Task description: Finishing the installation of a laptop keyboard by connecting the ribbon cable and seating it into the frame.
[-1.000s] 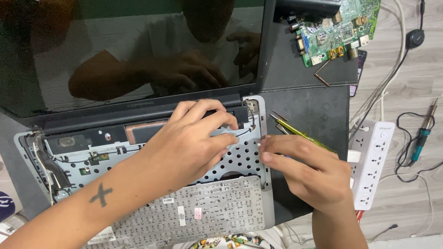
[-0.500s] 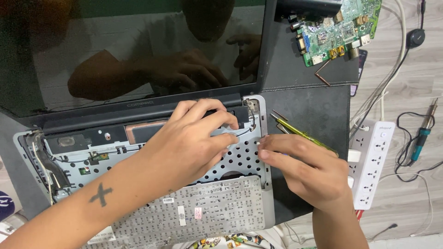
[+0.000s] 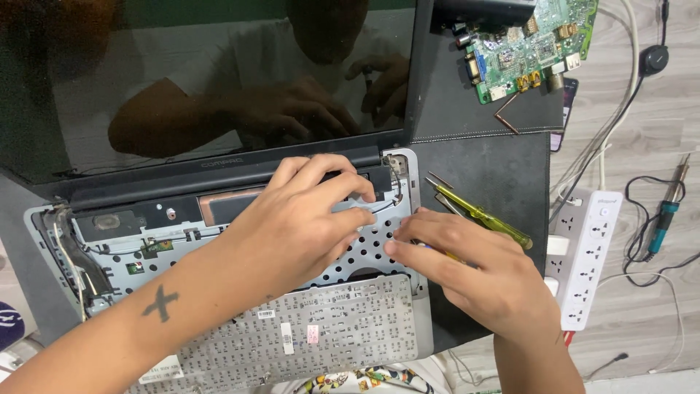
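The keyboard [image 3: 321,332] lies flipped at lower centre, already off the laptop base [image 3: 146,248]. My left hand [image 3: 306,219] presses fingers spread near the hinge; my right hand [image 3: 474,270] pinches a tool I can't identify. Inner parts remain.

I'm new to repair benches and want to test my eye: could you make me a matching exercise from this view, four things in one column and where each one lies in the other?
Things:
1. keyboard
2. circuit board
3. power strip
4. yellow-handled screwdriver

Places:
A. far right, on the wooden surface
B. upside down on the front of the laptop base
C. on the dark mat, just beyond the right hand
D. top of the view, right of the screen

Pairs: 1-B, 2-D, 3-A, 4-C
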